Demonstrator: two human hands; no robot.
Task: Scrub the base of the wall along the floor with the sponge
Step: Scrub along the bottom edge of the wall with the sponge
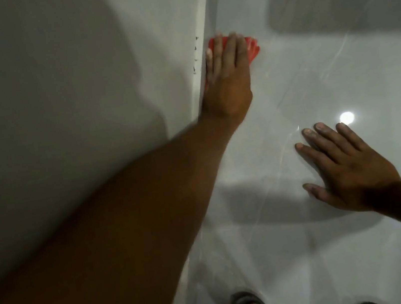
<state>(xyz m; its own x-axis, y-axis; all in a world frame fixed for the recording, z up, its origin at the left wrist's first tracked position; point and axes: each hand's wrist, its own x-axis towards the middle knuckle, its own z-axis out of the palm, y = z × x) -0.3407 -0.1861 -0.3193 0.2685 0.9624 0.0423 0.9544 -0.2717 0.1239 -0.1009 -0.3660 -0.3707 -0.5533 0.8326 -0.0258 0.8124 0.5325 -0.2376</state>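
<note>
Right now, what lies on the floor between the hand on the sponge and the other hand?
Nothing: in the head view, only bare glossy floor separates the left hand, pressing the red sponge, from the right hand resting flat.

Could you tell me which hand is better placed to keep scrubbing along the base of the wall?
The left hand: it presses the red sponge against the wall base. The right hand lies flat on the floor.

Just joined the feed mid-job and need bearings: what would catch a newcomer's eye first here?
The red sponge stands out first, pressed under the left hand against the skirting where the wall meets the floor, upper centre. Next, the right hand is spread flat on the glossy floor tiles at right, beside a bright light reflection. Small dark specks mark the wall just left of the sponge.
</note>
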